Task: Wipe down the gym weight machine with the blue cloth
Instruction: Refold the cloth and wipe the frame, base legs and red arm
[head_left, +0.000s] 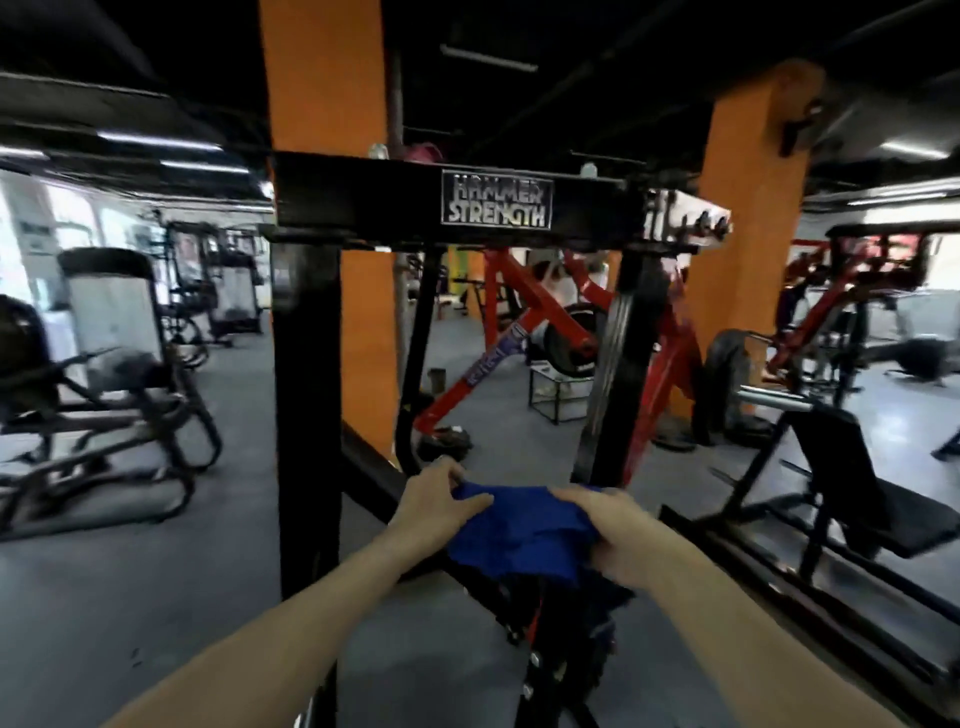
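Blue cloth (524, 525) is bunched up between 2 hands, low in the middle of the view, in front of the person's chest. It is held in the air. I cannot tell if it touches the dark machine parts right under it.

The left hand (436, 501) pinches the left edge of the cloth, with the thumb on top and the fingers curled behind. The right hand (608, 525) grips the right side, its fingers tucked around a fold. Both hands grasp the cloth, and neither is free. The cloth stretches from left to right between them, so its long way runs across the person, side to side.

The weight machine (410, 208) stands straight ahead. Its black top bar with the Hammer Strength plate (496, 201) is high above the hands and runs side to side, the same way as the cloth. 1 thick black post (306, 405) comes down on the left, and a second post (623, 374) leans down on the right. The right post's lower end is just beyond the right hand, so that hand looks nearer to bare frame. The left post is farther from the left hand.

Both arms reach forward, bent a little, with the hands close together. I think the cloth is being readied, and the wiping would go up and forward from here.
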